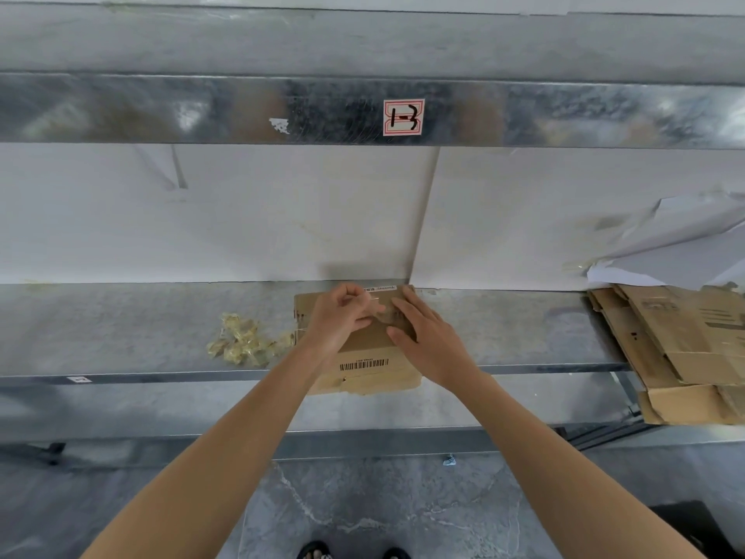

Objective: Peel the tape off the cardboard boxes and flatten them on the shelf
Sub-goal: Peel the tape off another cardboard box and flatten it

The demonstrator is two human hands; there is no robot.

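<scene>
A cardboard box (363, 346) is seen lying on the metal shelf (121, 328), directly under both hands, with its near edge reaching past the shelf's front lip towards the wrists. A barcode (364, 364) is printed on the box face just below the hands, between the two forearms.

The left hand (338, 316) is curled, and a strip of clear tape (381, 307) is pinched between its thumb and fingertips above the far part of the box. The tape is stretched from those fingertips across to the right hand's fingers. The right hand (427, 336) is laid flat on the box with its fingers straight and spread, pressing the cardboard down just beside the left hand; nothing is gripped by it.

A crumpled wad of yellowish tape (246, 340) is found on the shelf close to the left of the left hand, beside the box. Well to the right of the right hand, a stack of flattened cardboard (685, 349) is piled at the shelf's end, hanging over the front edge. High above the hands, a label (403, 117) marked "1-3" is stuck on the upper beam (201, 110).
</scene>
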